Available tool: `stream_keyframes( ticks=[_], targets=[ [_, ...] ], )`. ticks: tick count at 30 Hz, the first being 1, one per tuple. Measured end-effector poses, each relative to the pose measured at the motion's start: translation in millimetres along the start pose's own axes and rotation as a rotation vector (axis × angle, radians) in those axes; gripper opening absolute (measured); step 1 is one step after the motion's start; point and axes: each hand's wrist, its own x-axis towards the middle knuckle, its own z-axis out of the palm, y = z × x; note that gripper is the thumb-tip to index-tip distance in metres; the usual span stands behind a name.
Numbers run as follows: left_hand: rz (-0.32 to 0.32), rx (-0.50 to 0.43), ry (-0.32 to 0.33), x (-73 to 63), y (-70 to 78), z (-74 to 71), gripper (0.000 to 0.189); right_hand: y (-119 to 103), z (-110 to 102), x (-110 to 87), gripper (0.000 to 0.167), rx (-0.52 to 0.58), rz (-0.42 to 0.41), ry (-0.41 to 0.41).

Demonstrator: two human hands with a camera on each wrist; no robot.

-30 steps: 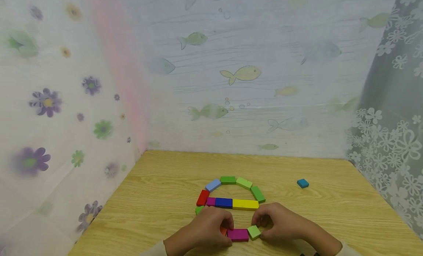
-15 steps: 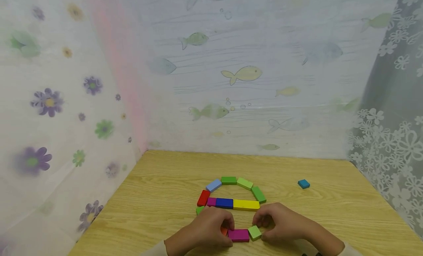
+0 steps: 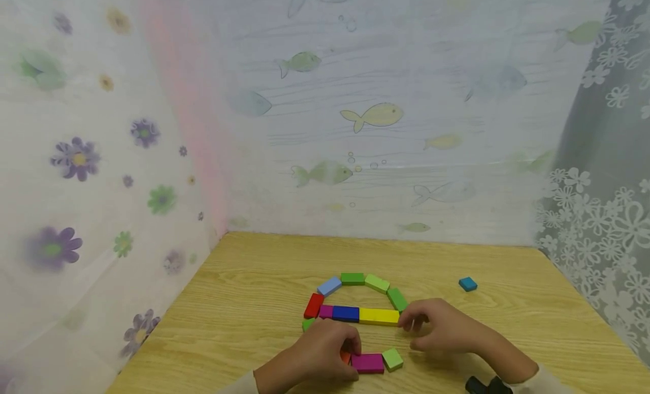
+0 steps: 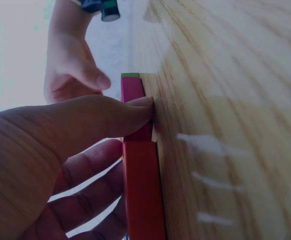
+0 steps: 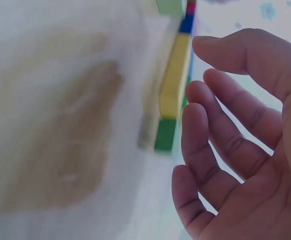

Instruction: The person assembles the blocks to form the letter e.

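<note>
My left hand grips the left end of a magenta block. In the left wrist view its thumb lies across that block, with the other fingers on the opposite side, beside an orange-red block. A light green block sits tilted at the magenta block's right end. My right hand holds nothing; its fingers are loosely bent, near the right end of a yellow block. Left of the yellow one lie a dark blue block and a smaller magenta block in a straight row.
Above the row arch a red block, a light blue block and several green ones, such as the top green block. A lone blue block lies at the right on the wooden table. A black device shows near the right wrist.
My right hand has let go of the light green block and moved up and to the right. The left hand stays where it was at the magenta block.
</note>
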Motion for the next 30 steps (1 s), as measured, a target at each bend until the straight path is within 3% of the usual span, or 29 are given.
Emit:
stream_keyframes(
  ticks=[10, 21, 30],
  targets=[
    [-0.002, 0.006, 0.001, -0.4, 0.4, 0.0, 0.029, 16.4, -39.3, -5.9, 0.032, -0.147, 0.075, 0.197],
    [0.005, 0.005, 0.002, -0.9, 1.2, -0.1, 0.028, 35.6, -58.3, -14.6, 0.042, -0.222, 0.277, 0.417],
    [0.006, 0.004, 0.002, -1.3, 1.4, -0.2, 0.028, 68.5, -70.2, -23.4, 0.054, -0.292, 0.38, 0.485]
  ],
)
